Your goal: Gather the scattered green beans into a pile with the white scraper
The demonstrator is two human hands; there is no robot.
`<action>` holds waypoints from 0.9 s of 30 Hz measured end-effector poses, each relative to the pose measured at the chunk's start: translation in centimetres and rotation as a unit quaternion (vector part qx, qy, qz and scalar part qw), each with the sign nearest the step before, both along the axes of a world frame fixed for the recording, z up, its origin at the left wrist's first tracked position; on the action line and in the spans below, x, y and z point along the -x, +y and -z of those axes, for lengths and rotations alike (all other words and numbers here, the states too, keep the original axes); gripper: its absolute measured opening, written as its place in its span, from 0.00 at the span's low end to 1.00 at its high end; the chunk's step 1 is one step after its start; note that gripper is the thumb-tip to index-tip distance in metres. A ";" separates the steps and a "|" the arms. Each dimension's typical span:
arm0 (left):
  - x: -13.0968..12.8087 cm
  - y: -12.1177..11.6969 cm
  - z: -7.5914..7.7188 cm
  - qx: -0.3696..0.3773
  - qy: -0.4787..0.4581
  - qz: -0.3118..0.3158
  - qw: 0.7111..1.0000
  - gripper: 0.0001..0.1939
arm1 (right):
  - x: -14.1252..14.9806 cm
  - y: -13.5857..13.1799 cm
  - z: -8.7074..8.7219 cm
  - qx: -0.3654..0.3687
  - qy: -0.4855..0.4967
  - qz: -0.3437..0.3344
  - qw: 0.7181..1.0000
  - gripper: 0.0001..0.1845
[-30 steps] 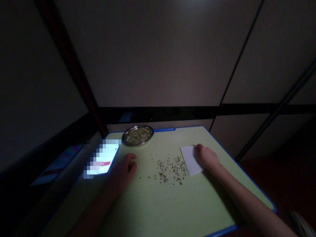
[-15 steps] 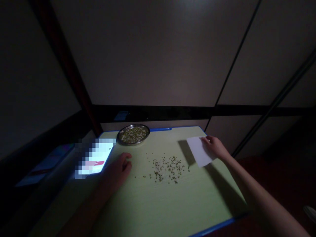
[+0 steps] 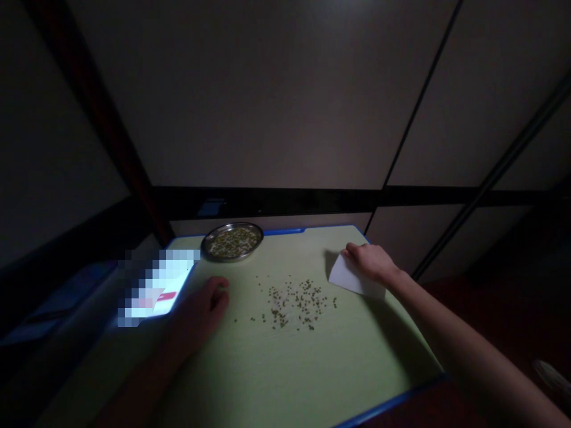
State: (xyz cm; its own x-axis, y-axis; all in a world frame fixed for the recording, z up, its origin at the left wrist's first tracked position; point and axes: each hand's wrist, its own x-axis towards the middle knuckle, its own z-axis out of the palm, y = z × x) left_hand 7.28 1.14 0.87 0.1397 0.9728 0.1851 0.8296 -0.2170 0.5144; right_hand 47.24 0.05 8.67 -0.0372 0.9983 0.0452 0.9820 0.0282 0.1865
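Note:
In the head view, my right hand (image 3: 371, 260) grips a white sheet of paper (image 3: 348, 280) by its top edge. The sheet slants, its lower edge toward the table. Left of it, small green beans (image 3: 306, 302) lie scattered with tiny pale grains among them. My left hand (image 3: 209, 306) rests on the pale green table (image 3: 285, 374), fingers curled loosely with a gap between thumb and forefinger, holding nothing. Beyond it stands a round metal plate (image 3: 229, 260) holding more green beans and pale grains.
A lit screen (image 3: 173, 276), partly pixelated, lies at the table's left edge beside my left hand. Blue trim (image 3: 388, 405) borders the table. Behind it rises a panelled cabinet front (image 3: 276, 107) with a dark band. The surroundings are dim.
My right hand has moved slightly left and tipped the paper, so its lower edge now faces the beans. The whole view has shifted a little; my left hand stays in place on the table.

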 end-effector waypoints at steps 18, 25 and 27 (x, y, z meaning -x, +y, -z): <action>-0.1 -0.1 -0.3 0.017 0.010 -0.005 1.000 0.16 | 0.7 -3.0 4.2 0.004 0.042 -0.074 0.996 0.27; -0.3 -0.2 -0.7 0.023 0.019 -0.007 1.000 0.16 | 1.6 -5.2 5.1 -0.025 0.074 -0.090 0.993 0.26; -0.4 -0.2 -0.7 0.026 0.021 -0.007 0.999 0.16 | 2.1 -5.8 5.2 -0.027 0.081 -0.102 0.991 0.25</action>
State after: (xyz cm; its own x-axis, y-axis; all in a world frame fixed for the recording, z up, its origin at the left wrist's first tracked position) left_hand 7.65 0.99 1.62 0.1319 0.9828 0.1291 0.8534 -0.1788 0.4896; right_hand 45.12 -5.71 3.51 -0.2262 0.9667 0.1200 0.9741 0.2237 0.0337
